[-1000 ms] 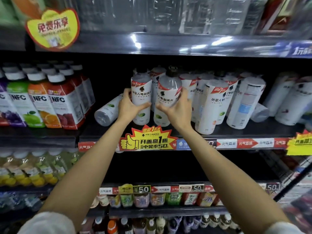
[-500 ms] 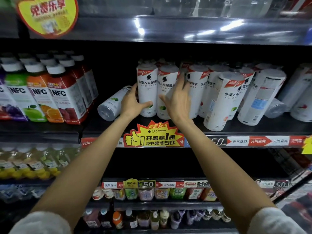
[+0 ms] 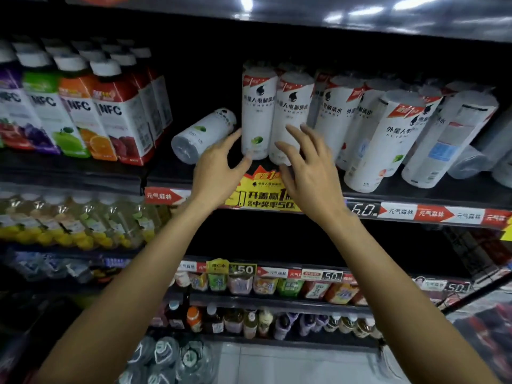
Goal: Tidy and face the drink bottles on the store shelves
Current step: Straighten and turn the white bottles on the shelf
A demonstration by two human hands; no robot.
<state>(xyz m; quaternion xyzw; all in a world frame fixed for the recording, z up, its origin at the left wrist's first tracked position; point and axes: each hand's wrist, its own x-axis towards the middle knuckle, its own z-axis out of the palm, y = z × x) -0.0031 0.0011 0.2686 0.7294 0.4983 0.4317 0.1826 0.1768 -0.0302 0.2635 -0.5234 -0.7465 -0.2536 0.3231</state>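
my left hand [image 3: 219, 173] and right hand [image 3: 310, 173] hover spread and loose, holding nothing, just before two upright white bottles [image 3: 257, 112] at the shelf [image 3: 415, 194] front. a fallen bottle [image 3: 203, 135] lies on its side left of them; more lean rightward.

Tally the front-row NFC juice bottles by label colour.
purple-label bottle: 1
green-label bottle: 1
orange-label bottle: 1
red-label bottle: 1
Total: 4
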